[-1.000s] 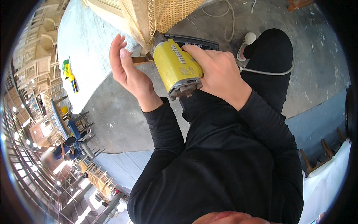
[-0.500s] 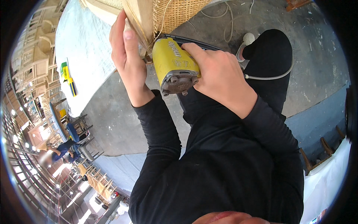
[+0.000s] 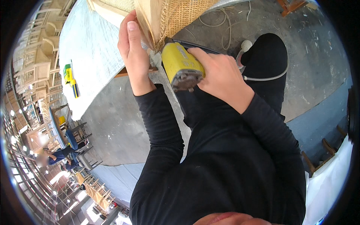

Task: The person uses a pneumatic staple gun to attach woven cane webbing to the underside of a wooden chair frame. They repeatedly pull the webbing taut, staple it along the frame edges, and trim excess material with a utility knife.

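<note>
If the boxy yellow nailer (image 3: pixel 181 62) clamped in the right hand (image 3: pixel 223 77) slips, the uncurled left hand (image 3: pixel 134 50) at eleven o'clock, by pale wood-and-cane framing (image 3: pixel 150 17), could be struck.

One head-worn fisheye view looks down from close above.

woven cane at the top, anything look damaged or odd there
Yes: the woven cane looks ragged at its lower corner, where loose strands stick out beside the wooden post, near the yellow air tool. The weave above looks regular, so this may just be untrimmed edging.
</note>
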`<state>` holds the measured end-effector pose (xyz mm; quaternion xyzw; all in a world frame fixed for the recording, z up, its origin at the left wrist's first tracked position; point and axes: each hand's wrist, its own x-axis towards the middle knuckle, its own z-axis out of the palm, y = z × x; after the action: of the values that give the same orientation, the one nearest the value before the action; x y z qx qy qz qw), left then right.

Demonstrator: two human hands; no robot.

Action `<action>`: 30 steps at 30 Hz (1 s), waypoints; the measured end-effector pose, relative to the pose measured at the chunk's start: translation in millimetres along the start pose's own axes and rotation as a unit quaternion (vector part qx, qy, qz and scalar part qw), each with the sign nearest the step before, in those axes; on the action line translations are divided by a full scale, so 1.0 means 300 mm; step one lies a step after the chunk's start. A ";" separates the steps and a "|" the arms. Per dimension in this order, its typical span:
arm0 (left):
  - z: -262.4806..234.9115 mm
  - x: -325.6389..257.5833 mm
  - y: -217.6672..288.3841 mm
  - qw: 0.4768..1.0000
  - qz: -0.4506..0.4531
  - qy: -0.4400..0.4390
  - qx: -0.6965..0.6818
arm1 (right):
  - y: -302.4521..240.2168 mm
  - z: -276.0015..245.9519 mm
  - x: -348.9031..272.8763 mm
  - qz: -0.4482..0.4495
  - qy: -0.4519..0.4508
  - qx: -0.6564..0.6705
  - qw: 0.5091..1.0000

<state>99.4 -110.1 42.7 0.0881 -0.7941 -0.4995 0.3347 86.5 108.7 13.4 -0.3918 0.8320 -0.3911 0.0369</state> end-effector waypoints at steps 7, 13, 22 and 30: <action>-0.066 -0.032 -0.052 0.988 0.061 -0.137 0.045 | 0.061 0.012 -0.105 -0.024 -0.003 0.038 0.999; -0.071 -0.046 -0.014 0.955 0.108 -0.154 0.231 | 0.077 0.002 -0.094 -0.020 0.008 0.063 0.998; -0.066 -0.041 -0.012 0.941 0.127 -0.136 0.282 | 0.104 0.065 -0.004 -0.072 0.035 0.060 0.995; -0.059 -0.047 -0.028 0.966 0.081 -0.118 0.218 | 0.111 0.080 0.011 -0.083 0.049 0.080 0.992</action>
<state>119.5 -120.5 34.2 0.0351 -0.9220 -0.2929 0.2508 72.4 104.4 -24.9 -0.4355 0.7638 -0.4764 -0.0050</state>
